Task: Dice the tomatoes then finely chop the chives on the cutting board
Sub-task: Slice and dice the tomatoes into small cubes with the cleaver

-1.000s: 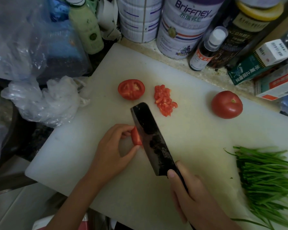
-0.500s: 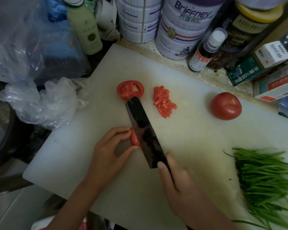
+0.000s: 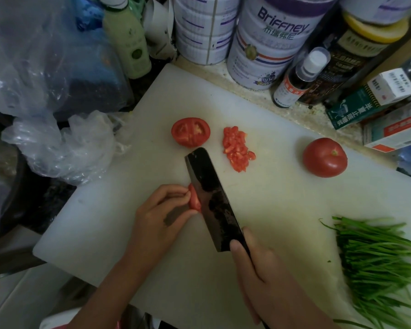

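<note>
A white cutting board (image 3: 271, 198) lies at a slant across the counter. Near its middle, the left hand (image 3: 159, 214) has its fingers curled, and the thumb and fingertips pinch a small tomato piece (image 3: 195, 200). The piece stands on the board and touches the left face of the knife (image 3: 211, 200). The knife is a broad, dark cleaver with its blade pointing away from the person, and its far end stops just short of the half tomato (image 3: 190, 132). The right hand (image 3: 259, 276) is wrapped closed round the handle, which it hides almost entirely, with one finger reaching up to the heel of the blade. Whether the cutting edge touches the board cannot be told.

The half tomato lies cut face up near the far side of the board. Just to its right sits a small heap of diced tomato (image 3: 236, 149). Further right, well apart from the heap, a whole tomato (image 3: 325, 157) rests near the board's far edge, stem scar up. A bundle of chives (image 3: 377, 262) lies uncut on the right end of the board.

A crumpled plastic bag (image 3: 64, 148) sits against the board's left edge. Behind the board stand large tins (image 3: 268, 43), a small bottle (image 3: 299, 77) with a white cap, a pale green bottle (image 3: 128, 41) and some boxes (image 3: 370, 100).
</note>
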Action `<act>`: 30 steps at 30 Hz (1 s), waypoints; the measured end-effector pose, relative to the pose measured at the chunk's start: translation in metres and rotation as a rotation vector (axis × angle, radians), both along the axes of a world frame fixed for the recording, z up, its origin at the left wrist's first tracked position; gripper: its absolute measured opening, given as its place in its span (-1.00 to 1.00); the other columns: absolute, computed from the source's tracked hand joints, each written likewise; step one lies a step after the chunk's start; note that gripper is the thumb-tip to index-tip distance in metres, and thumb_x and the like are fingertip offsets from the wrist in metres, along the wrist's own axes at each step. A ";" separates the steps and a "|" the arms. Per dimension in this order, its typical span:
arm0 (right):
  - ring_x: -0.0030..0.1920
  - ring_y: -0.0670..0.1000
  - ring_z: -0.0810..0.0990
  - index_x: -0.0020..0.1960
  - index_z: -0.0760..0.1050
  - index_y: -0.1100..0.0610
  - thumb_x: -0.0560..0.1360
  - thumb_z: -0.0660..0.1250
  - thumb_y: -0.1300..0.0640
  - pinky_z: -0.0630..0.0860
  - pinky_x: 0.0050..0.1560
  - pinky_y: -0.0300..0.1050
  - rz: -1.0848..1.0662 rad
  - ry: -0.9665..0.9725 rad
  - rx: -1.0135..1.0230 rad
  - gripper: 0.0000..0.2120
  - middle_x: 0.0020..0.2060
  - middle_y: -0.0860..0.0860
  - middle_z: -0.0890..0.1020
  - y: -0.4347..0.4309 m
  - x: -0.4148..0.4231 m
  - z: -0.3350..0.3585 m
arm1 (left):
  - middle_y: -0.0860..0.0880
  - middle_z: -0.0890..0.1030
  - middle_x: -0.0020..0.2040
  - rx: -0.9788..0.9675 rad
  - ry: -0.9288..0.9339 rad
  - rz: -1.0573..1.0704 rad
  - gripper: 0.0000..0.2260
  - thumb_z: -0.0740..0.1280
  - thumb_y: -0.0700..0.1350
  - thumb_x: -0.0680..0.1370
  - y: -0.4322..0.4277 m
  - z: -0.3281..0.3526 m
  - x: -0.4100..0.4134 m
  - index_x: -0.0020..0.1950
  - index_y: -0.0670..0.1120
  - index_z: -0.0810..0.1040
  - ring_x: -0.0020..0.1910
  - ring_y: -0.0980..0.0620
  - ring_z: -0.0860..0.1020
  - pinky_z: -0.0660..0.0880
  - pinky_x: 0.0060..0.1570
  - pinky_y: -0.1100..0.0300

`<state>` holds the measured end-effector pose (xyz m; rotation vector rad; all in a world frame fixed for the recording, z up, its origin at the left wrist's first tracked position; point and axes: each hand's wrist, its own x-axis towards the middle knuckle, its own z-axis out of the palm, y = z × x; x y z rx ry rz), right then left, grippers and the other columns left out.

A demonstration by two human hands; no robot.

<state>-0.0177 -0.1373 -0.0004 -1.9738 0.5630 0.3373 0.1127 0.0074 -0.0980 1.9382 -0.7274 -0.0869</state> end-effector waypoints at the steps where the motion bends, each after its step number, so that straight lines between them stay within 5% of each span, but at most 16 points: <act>1: -0.60 -0.03 0.36 -0.09 0.30 -0.11 0.60 0.07 -0.06 0.26 -0.48 -0.06 0.005 -0.007 0.004 -0.89 -0.59 -0.02 0.40 0.000 0.003 0.000 | -0.03 0.61 0.03 -0.005 0.000 0.006 -0.79 0.42 -0.08 0.48 0.000 0.000 0.000 -0.01 -0.20 0.68 0.08 0.24 0.55 0.42 0.17 0.40; 12: -0.56 -0.05 0.35 -0.05 0.25 -0.11 0.60 0.05 -0.06 0.32 -0.48 -0.05 0.071 -0.014 -0.129 -0.93 -0.54 -0.02 0.36 0.005 0.008 -0.001 | -0.04 0.63 -0.04 -0.005 0.036 0.050 -0.85 0.47 -0.14 0.46 0.003 0.001 -0.001 -0.15 -0.23 0.68 -0.01 0.22 0.58 0.45 0.09 0.41; 16: -0.50 -0.05 0.31 -0.03 0.20 -0.14 0.60 0.01 -0.11 0.21 -0.46 -0.20 0.111 -0.058 -0.213 -0.93 -0.49 -0.06 0.33 0.010 0.012 -0.008 | -0.04 0.60 0.00 -0.016 0.035 0.017 -0.82 0.43 -0.11 0.47 0.003 0.002 -0.002 -0.12 -0.23 0.68 0.02 0.26 0.57 0.44 0.10 0.44; 21: -0.28 0.05 0.42 0.28 0.16 -0.10 0.52 -0.17 -0.24 0.28 -0.24 -0.06 0.166 0.077 -0.359 -0.58 -0.32 -0.06 0.39 0.023 -0.004 -0.012 | 0.00 0.55 0.08 0.027 -0.006 -0.029 -0.82 0.39 -0.13 0.51 0.006 0.000 -0.007 -0.03 -0.22 0.69 0.08 0.24 0.54 0.43 0.15 0.40; 26: -0.10 0.21 0.55 0.36 0.08 0.01 0.47 -0.30 -0.18 0.37 -0.19 -0.01 0.258 0.113 -0.459 -0.45 -0.16 0.10 0.56 0.028 0.016 -0.023 | 0.01 0.55 0.06 0.060 0.015 -0.007 -0.81 0.34 -0.09 0.51 0.007 0.009 -0.009 -0.04 -0.19 0.66 0.10 0.27 0.51 0.39 0.15 0.45; 30: -0.15 0.20 0.56 0.35 0.06 -0.01 0.37 -0.42 -0.26 0.39 -0.21 0.01 0.248 0.039 -0.487 -0.33 -0.18 0.11 0.58 0.027 0.015 -0.029 | 0.11 0.50 0.11 0.045 0.111 0.000 -0.79 0.45 -0.10 0.47 0.006 0.021 -0.010 0.05 -0.10 0.54 0.09 0.26 0.53 0.42 0.09 0.48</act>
